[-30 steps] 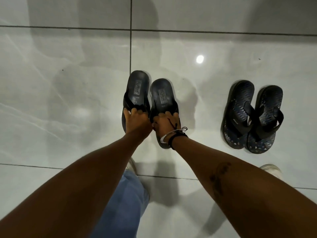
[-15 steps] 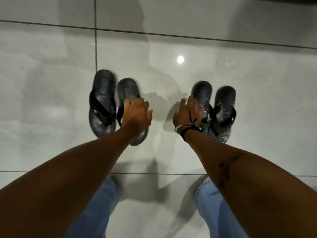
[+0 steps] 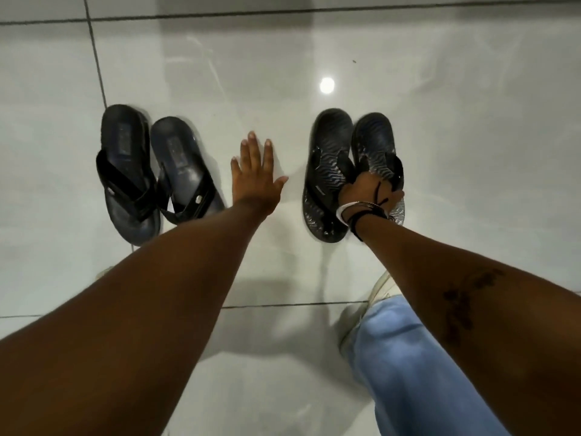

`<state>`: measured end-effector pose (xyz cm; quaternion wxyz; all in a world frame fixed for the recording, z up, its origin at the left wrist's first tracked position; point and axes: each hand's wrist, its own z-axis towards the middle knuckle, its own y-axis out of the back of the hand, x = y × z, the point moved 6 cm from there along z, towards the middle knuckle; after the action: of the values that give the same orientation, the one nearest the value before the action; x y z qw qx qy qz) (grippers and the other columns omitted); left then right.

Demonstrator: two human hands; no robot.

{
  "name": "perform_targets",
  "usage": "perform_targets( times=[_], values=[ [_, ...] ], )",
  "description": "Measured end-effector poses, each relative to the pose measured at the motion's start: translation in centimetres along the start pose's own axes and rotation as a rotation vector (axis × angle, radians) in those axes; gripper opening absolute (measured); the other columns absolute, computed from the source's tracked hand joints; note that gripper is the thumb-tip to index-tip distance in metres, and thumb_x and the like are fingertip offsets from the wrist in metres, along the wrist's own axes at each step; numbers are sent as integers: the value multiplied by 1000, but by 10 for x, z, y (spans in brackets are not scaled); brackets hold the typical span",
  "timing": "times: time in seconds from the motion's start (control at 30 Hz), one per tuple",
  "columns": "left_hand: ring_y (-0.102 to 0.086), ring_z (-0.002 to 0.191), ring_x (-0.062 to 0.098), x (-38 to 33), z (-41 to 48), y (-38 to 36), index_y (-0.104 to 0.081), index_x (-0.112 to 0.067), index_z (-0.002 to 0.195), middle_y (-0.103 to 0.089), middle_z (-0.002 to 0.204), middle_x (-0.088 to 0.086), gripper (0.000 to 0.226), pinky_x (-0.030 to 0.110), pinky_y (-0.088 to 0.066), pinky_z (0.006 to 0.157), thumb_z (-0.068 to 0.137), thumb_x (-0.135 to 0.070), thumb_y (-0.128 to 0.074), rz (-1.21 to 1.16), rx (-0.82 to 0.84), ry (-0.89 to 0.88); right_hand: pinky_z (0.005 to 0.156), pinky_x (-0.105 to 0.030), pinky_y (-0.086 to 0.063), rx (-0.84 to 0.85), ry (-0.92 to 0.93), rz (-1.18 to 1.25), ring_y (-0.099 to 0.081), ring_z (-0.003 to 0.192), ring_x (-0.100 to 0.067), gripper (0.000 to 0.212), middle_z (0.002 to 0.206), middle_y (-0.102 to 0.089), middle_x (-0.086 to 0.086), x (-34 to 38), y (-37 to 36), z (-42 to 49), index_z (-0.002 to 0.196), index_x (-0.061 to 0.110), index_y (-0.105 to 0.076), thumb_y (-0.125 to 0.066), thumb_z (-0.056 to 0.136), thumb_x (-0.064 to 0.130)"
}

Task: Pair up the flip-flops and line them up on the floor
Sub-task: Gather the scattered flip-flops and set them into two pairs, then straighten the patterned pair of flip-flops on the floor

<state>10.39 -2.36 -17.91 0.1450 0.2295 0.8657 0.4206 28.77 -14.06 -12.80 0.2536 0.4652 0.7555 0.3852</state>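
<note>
Two pairs of dark flip-flops lie on the glossy tile floor. The smooth black pair (image 3: 151, 174) sits at the left, its two sandals side by side and touching. The wavy-patterned pair (image 3: 333, 158) sits at the right. My left hand (image 3: 256, 179) hovers flat with fingers spread over bare floor between the pairs, touching neither. My right hand (image 3: 369, 191), with bracelets at the wrist, is closed on the straps of the patterned pair where the two sandals meet.
Pale grey floor tiles (image 3: 471, 152) with dark grout lines run all around. A ceiling light reflects as a bright spot (image 3: 327, 85). My blue-jeaned leg (image 3: 415, 366) and a white shoe (image 3: 379, 287) sit at the lower right.
My left hand has left the smooth black pair and moved right over bare floor. My right hand has closed on the patterned pair's straps. The view shifted right.
</note>
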Motion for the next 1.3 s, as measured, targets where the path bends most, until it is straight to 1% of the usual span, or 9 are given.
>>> perform_targets(
  times=[0.3,0.47,0.63,0.7,0.77,0.97,1.1,1.17,1.3],
  values=[
    [-1,151,35,-15,8,9,-6,-14,156,6,163,20,69,56,-8,121,101,-52,-23,-93,-33,30,101,-48,-31,-143,92,128,-63,94,-36,17,88,-72,-12,7,33,30,78,14,-69,-56,79,25],
    [3,151,34,-24,12,7,-1,-19,157,12,163,18,68,54,-9,121,101,-54,-20,-149,-25,50,101,-46,-34,-186,58,140,-64,89,-34,22,82,-71,-9,12,67,82,60,19,-46,-57,78,25],
    [-5,151,35,-18,15,-1,-7,-20,157,6,163,18,68,56,-18,118,100,-53,-25,-137,-63,39,104,-47,-31,-180,1,93,-64,94,-33,13,89,-72,-9,-5,111,132,70,20,-55,-60,80,25],
    [-3,151,34,-14,17,-4,-5,-23,157,7,164,16,69,55,-17,118,99,-56,-19,-126,-54,26,105,-47,-29,-180,-18,123,-62,99,-35,5,93,-71,-9,-18,126,144,77,23,-58,-61,80,25],
    [-1,151,33,-11,17,-5,-2,-24,156,9,164,15,71,55,-16,119,96,-59,-12,-93,-49,9,106,-46,-27,-179,-47,160,-59,105,-37,9,102,-69,-10,-28,137,153,85,25,-58,-65,80,27],
    [3,151,31,-13,17,-4,2,-25,156,13,163,13,71,55,-11,120,96,-61,-11,-90,-22,33,107,-46,-26,-165,-51,172,-59,110,-36,34,106,-68,-12,-21,139,162,65,21,-39,-68,80,26],
    [4,151,31,-14,17,-2,1,-24,156,14,163,14,70,55,-10,120,97,-58,-14,-94,-12,40,112,-48,-26,-166,-37,165,-53,119,-37,18,112,-67,-14,-6,129,163,80,20,-59,-61,83,37],
    [5,151,30,-14,17,-2,2,-24,156,15,163,13,70,54,-10,121,97,-58,-15,-96,-11,38,112,-49,-26,-144,-46,125,-50,123,-36,24,115,-67,-14,-1,125,166,93,18,-68,-57,84,37],
    [5,151,31,-14,16,-2,3,-24,156,16,163,14,70,54,-8,120,97,-59,-14,-94,-15,22,112,-49,-24,-155,-46,104,-47,127,-35,22,113,-67,-12,5,125,170,93,19,-69,-59,79,32]
  ],
)
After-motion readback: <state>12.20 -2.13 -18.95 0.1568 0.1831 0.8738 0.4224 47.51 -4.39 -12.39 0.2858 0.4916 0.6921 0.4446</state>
